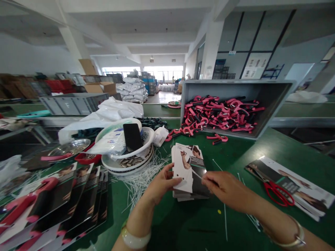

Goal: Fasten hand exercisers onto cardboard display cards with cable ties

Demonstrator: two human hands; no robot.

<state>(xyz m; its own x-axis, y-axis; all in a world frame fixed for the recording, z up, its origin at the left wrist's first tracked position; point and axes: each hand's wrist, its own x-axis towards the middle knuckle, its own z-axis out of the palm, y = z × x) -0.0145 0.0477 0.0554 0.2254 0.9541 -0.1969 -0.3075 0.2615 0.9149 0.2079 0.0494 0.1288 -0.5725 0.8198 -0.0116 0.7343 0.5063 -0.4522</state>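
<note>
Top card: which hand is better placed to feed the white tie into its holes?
Right, I'd judge. The right hand grips the white tie, its free end over the top card. The left hand holds the card's left edge, thumb near the holes; better for steadying.

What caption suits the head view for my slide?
Left hand on stacked printed cards, right hand holding a white strip; pink tools in a grey crate behind.

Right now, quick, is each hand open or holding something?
Left hand: closed on the edge of the card stack.
Right hand: closed, pinching a white tie.
</note>
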